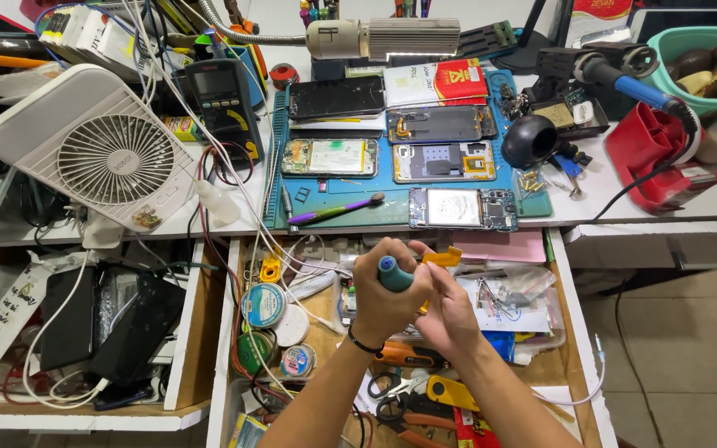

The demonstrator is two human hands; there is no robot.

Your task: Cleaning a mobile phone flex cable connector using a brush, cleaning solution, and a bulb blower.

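Head view: hands low in the frame's centre, above an open drawer [566,332].
Teal tool [393,275]: a handle, upright, at centre.
Left hand [387,300]: fist wrapped tight round the teal tool.
Right hand [448,319]: fingers pinched on a yellow piece [442,258]; how firmly, cannot tell.
Beyond: opened phones on a blue mat [533,205]; white fan [99,149], upper left.

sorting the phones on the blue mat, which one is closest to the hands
The opened phone at the mat's front edge, right of the purple toothbrush. The other four lie farther back, toward the lamp.
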